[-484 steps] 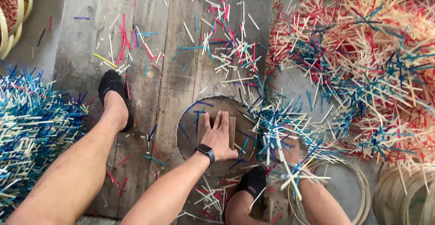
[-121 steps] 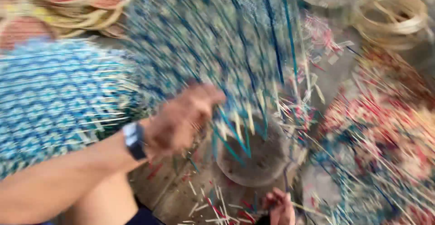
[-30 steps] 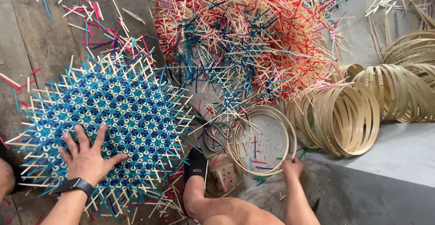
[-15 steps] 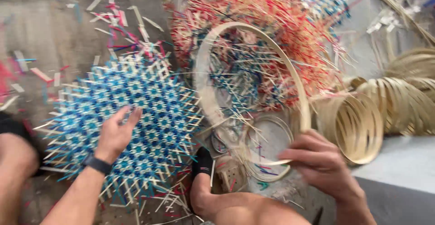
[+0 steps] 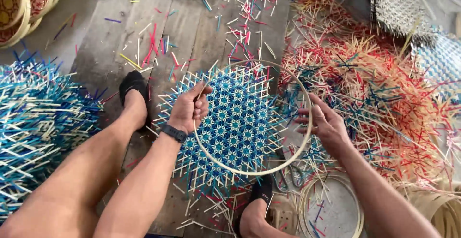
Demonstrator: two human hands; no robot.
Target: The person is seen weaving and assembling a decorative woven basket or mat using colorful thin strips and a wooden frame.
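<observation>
The left hand (image 5: 188, 109) is closing its grip on the left side of a pale bamboo hoop (image 5: 283, 166), fingers wrapping the thin rim, a black watch (image 5: 173, 133) sitting at the wrist. The right hand (image 5: 322, 122) is steadying the hoop's right side with its grip open, fingers spreading and fingertips pressing against the rim rather than curling round it. The hoop is lying over a blue-and-natural woven mat (image 5: 235, 123), whose loose strip ends are sticking out past the ring on every side; the mat is resting on the plank floor (image 5: 105, 46) about midway between the person's two feet. The left foot (image 5: 134, 94), in a black slipper, is resting on the planks just left of the mat, and the right foot (image 5: 257, 204) is sitting at the mat's near edge. A second, smaller hoop (image 5: 331, 209) is lying toward the floor's near right corner, beside the right forearm. A heap of red and natural weaving (image 5: 384, 99) is filling the right side, and a pile of blue weaving (image 5: 38, 118) is crowding the left edge. Cut scraps of coloured strip (image 5: 158, 46) are littering the planks toward the far edge, and finished red-patterned trays (image 5: 24, 3) are stacking in the far left corner.
</observation>
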